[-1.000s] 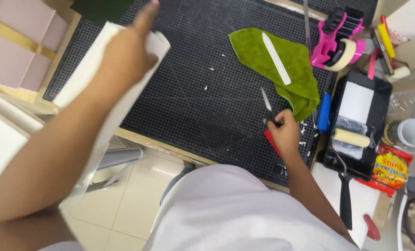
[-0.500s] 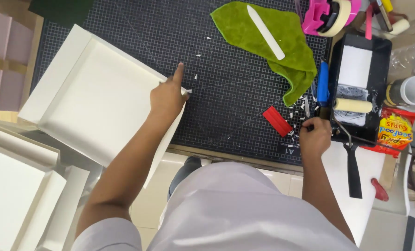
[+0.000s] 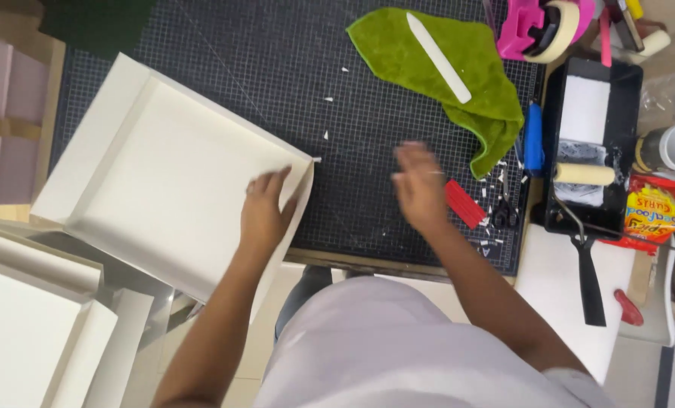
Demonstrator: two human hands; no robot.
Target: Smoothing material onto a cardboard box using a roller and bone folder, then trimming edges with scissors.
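Note:
A large shallow white cardboard tray [image 3: 156,174] lies tilted over the left edge of a black gridded cutting mat [image 3: 277,68]. My left hand [image 3: 266,208] presses flat on the tray's right corner, fingers spread. My right hand [image 3: 421,185] hovers blurred over the mat with its fingers apart and holds nothing. Just right of that hand a red utility knife [image 3: 466,202] lies on the mat. Small scissors [image 3: 506,208] lie beside it among white paper scraps.
A green cloth [image 3: 447,68] carries a white bone folder [image 3: 438,47] at the back. A black paint tray [image 3: 591,143] with a roller [image 3: 583,174] stands at the right, beside a blue tool [image 3: 532,140], tape rolls [image 3: 553,30], a mug [image 3: 674,147] and a snack packet [image 3: 651,211]. More white boxes [image 3: 27,325] stack at lower left.
The white tray has settled flat with my left hand now on its corner. My right hand left the knife and scissors area and swung left, empty, over the mat.

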